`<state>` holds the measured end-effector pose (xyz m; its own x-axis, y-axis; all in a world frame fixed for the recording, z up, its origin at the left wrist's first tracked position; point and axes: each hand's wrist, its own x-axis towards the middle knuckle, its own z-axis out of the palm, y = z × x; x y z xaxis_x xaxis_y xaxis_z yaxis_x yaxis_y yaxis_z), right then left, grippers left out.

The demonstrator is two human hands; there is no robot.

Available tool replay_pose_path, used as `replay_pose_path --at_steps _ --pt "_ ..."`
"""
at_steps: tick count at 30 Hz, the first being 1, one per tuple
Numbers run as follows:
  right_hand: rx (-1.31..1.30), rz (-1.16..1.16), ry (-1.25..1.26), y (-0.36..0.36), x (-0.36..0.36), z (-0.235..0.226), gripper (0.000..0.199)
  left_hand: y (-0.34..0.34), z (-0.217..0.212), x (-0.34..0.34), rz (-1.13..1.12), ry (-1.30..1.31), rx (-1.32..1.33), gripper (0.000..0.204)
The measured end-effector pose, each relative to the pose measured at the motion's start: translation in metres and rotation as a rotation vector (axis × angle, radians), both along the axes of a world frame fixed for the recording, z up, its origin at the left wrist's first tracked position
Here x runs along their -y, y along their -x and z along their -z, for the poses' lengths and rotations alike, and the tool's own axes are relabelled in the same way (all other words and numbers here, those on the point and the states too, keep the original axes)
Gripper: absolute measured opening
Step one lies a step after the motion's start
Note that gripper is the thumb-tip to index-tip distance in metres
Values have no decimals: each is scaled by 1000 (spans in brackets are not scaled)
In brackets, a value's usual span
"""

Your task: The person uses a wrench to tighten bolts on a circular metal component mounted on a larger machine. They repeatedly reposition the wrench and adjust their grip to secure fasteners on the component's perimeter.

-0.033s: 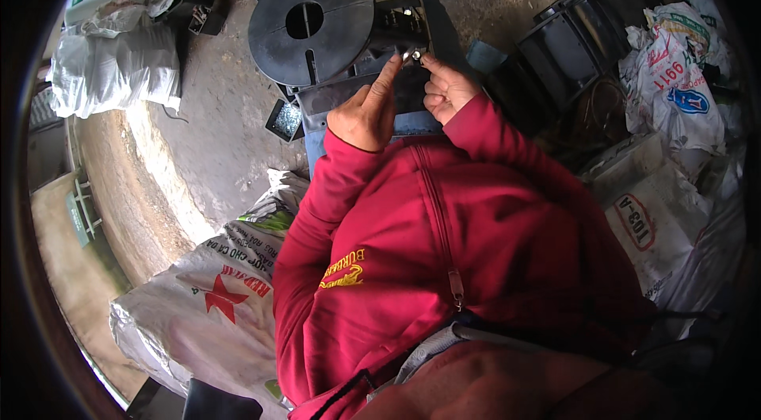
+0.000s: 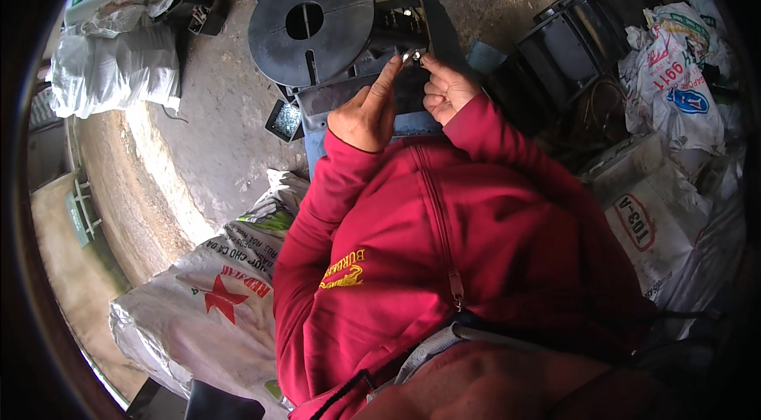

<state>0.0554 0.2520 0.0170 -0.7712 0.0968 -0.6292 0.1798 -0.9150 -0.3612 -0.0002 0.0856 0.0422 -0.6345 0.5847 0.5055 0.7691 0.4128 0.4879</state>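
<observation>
I see both hands up at the dark metal assy (image 2: 349, 32) w/ round slotted disc. L hand (image 2: 366, 112) and R hand (image 2: 449, 89) pinch a small shiny part (image 2: 411, 56) betw fingertips, right at the assy's frame. White sacks (image 2: 119, 63) lie nearby on concrete.

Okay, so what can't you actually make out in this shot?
Head view only:
- Small shiny part pinched between left hand and right hand: too small to identify.
- Grey machine housing: its front hidden behind both hands.
- Sacks at right: darkened, bent by the fisheye rim.

Scrap workshop — concrete floor (image 2: 206, 127), stuffed sacks (image 2: 119, 71), metal parts (image 2: 571, 47).
</observation>
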Motion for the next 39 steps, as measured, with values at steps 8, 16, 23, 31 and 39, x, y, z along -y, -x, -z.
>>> replay_pose_path --at_steps 8,16,23,31,39 --pt "50 26 -9 7 -1 3 20 15 -18 -35 -15 -37 -49 25" --pt "-13 8 11 5 -5 7 21 22 0 -50 -57 22 -86 19" --pt "-1 -8 -36 2 -3 -4 16 10 -19 -23 33 -150 80 33" --pt "-50 -13 -19 1 -3 3 20 1 -18 -11 2 185 -8 55" --pt "-17 13 -50 -1 0 -2 19 7 -12 -13 -28 183 -113 58"
